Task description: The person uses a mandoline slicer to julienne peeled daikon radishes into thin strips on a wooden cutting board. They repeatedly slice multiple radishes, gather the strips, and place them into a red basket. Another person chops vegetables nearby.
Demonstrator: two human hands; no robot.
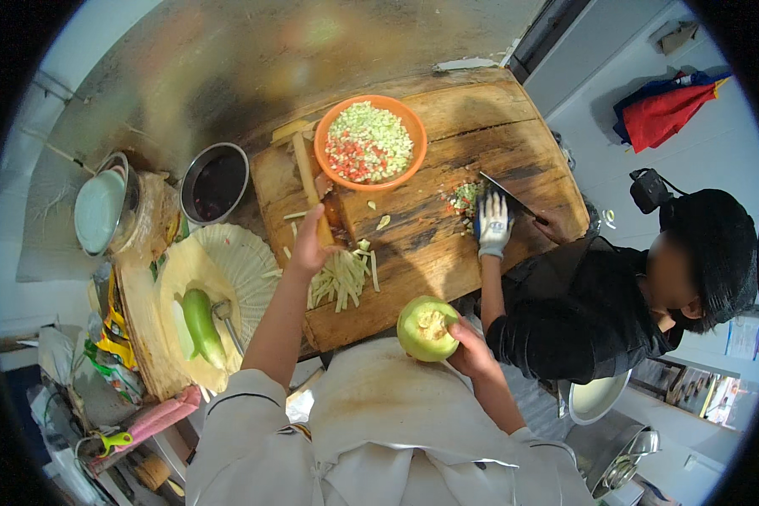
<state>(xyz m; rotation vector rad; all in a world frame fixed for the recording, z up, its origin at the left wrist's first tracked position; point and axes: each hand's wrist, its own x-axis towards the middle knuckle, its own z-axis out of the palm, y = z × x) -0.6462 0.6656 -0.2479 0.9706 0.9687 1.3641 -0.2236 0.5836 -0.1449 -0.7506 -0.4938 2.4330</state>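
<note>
My right hand (470, 349) grips a round, pale green squash-like vegetable (417, 335), its cut face showing a yellowish seedy core. My left hand (311, 245) is over the near left of the wooden chopping board (411, 253), thumb spread from the fingers. It overlaps the near end of a wooden-framed slicer (307, 171); whether they touch is unclear. Just beside that hand lies a heap of pale green vegetable strips (341, 278). Beyond it stands an orange bowl (422, 152) filled with diced green and red vegetables (367, 139).
At right, a co-worker (582, 303) in black uses a knife (512, 196), with a gloved hand (494, 224) by chopped vegetables (465, 199). At left are a metal pot (245, 190) of dark liquid, a green gourd (202, 322), a peeler (231, 326) and stacked bowls (101, 212).
</note>
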